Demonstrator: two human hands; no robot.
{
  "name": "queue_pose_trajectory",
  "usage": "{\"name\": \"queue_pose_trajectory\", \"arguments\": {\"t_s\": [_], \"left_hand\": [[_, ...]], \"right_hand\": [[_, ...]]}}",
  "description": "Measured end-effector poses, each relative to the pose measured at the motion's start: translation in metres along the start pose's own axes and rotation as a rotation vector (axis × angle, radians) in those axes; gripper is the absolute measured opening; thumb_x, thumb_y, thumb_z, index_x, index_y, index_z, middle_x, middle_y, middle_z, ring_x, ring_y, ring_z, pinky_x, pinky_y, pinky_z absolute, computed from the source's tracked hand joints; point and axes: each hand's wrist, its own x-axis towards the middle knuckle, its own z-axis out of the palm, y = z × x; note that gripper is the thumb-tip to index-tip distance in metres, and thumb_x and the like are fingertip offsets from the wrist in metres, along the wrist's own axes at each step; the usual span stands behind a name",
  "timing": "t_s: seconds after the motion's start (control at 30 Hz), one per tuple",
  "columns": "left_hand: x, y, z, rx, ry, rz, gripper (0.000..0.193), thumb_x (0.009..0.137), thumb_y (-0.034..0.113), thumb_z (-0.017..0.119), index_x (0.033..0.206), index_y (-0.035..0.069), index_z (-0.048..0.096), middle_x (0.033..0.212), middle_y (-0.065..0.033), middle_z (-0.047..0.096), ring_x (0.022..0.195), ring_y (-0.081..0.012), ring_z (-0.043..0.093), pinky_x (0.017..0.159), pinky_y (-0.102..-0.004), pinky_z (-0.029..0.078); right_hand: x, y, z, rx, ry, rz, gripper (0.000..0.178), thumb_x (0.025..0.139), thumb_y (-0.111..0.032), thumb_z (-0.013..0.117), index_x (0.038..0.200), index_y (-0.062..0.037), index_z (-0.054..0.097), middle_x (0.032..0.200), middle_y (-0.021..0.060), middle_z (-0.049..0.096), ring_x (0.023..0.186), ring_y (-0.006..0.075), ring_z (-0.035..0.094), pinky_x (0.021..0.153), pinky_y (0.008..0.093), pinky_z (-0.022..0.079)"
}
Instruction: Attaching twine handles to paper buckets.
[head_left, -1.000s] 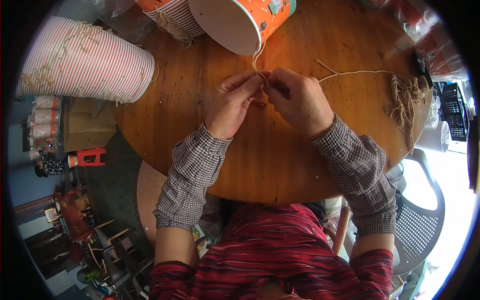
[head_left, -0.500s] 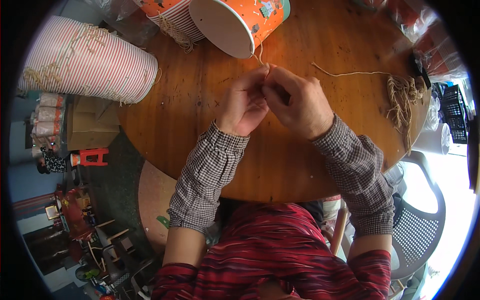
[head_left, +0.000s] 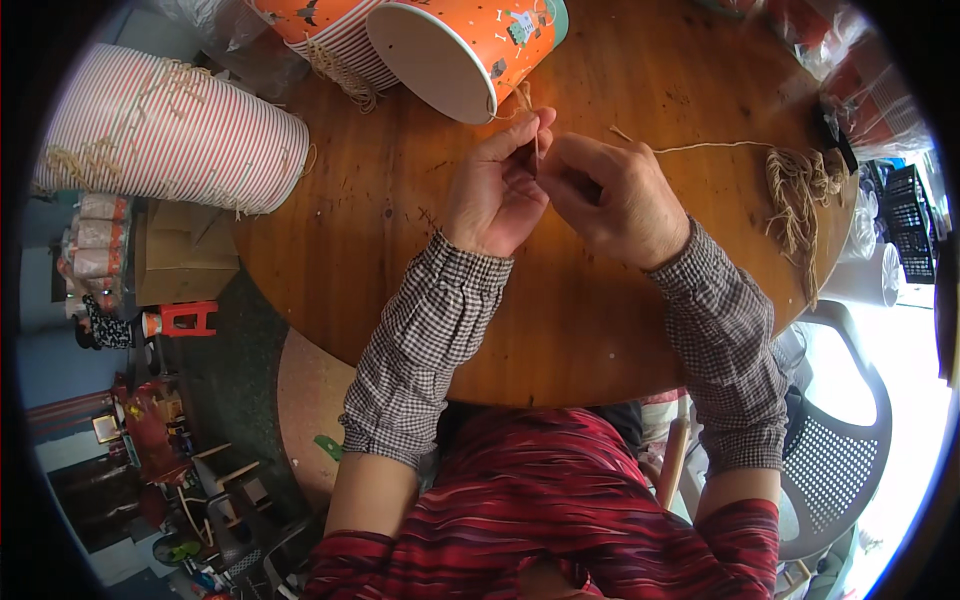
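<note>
An orange printed paper bucket lies tilted on its side, its white inside facing toward me and to the left. A thin beige cord is attached at its rim and runs down to my fingers. My left hand, palm partly up, pinches the cord between thumb and forefinger just below the rim. Close beside it on the right, my right hand is curled with thumb and forefinger pressed together near the same cord. What lies between its fingertips is too small to make out.
A long stack of nested paper buckets with cords lies at left. Another orange stack stands behind it. At the right edge of the round wooden table lies a bundle of beige cords, one strand reaching toward my right hand. Plastic-wrapped buckets stand beyond.
My fingertips were together on the cord; now my right hand has drawn slightly right and down. The bucket has shifted a little to the left.
</note>
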Motion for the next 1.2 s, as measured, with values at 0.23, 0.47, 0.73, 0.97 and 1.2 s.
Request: {"name": "queue_pose_trajectory", "arguments": {"t_s": [0.23, 0.47, 0.73, 0.97, 1.2], "left_hand": [[0.015, 0.008, -0.014, -0.022, -0.049, -0.041, 0.022, 0.087, 0.011, 0.062, 0.106, 0.0, 0.058, 0.08, -0.0003, 0.053, 0.068, -0.0091, 0.047, 0.07, -0.0252, 0.042], [0.017, 0.02, -0.016, -0.122, -0.066, 0.009, 0.025, 0.086, 0.011, 0.064, 0.108, 0.0, 0.058, 0.077, 0.0006, 0.053, 0.065, -0.0083, 0.046, 0.068, -0.0234, 0.043], [0.021, 0.022, -0.027, -0.238, -0.234, -0.11, 0.023, 0.091, 0.015, 0.06, 0.11, 0.003, 0.06, 0.079, 0.0012, 0.053, 0.069, -0.0083, 0.048, 0.07, -0.0239, 0.044], [0.019, 0.023, -0.029, -0.217, -0.233, -0.107, 0.027, 0.095, 0.025, 0.054, 0.107, 0.002, 0.061, 0.082, 0.0011, 0.057, 0.072, -0.0085, 0.052, 0.071, -0.0257, 0.047], [0.029, 0.024, -0.043, -0.293, -0.158, -0.276, 0.026, 0.094, 0.023, 0.054, 0.101, -0.001, 0.061, 0.075, 0.0007, 0.059, 0.066, -0.0095, 0.056, 0.065, -0.025, 0.049]], "right_hand": [[-0.009, -0.006, 0.011, 0.21, -0.419, -0.167, 0.005, 0.075, -0.002, 0.061, 0.076, -0.0022, 0.057, 0.06, 0.0116, 0.057, 0.058, 0.0285, 0.059, 0.055, 0.037, 0.047], [-0.009, -0.016, 0.003, 0.51, -0.743, -0.157, 0.004, 0.078, -0.002, 0.061, 0.078, -0.0008, 0.057, 0.068, 0.0096, 0.059, 0.06, 0.0205, 0.057, 0.055, 0.033, 0.044], [-0.008, -0.013, -0.004, 0.399, -0.878, -0.087, 0.004, 0.083, -0.005, 0.063, 0.082, -0.0018, 0.061, 0.07, 0.0051, 0.06, 0.059, 0.0147, 0.056, 0.053, 0.0295, 0.042], [-0.008, -0.008, -0.001, 0.469, -0.884, 0.02, 0.01, 0.084, -0.008, 0.058, 0.078, -0.0009, 0.058, 0.062, 0.004, 0.057, 0.058, 0.0125, 0.055, 0.054, 0.0297, 0.043], [-0.011, -0.004, 0.014, 0.523, -0.967, -0.024, 0.01, 0.085, -0.008, 0.058, 0.079, -0.0002, 0.058, 0.062, 0.0037, 0.057, 0.057, 0.011, 0.055, 0.053, 0.0284, 0.043]]}}
